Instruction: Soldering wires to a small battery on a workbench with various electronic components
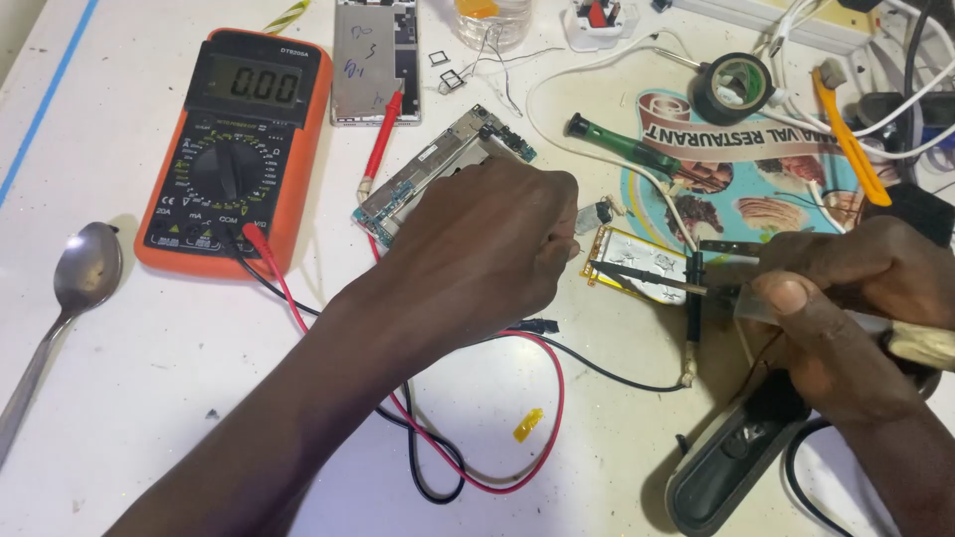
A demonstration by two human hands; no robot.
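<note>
Head view: left hand [487, 249] fingers closed at flat silver battery's [637, 264] left edge, pinched thing hidden | right hand [846, 298] grips soldering iron [657, 278], long axis left-right, tip on battery | battery between hands, left nearer | circuit board [443, 169] behind left hand | orange multimeter [234, 149] far left

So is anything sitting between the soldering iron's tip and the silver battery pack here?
Nothing visible. The right hand holds the soldering iron with its tip over the battery pack; the left hand sits just left of it, beside the tip, not across it.
</note>
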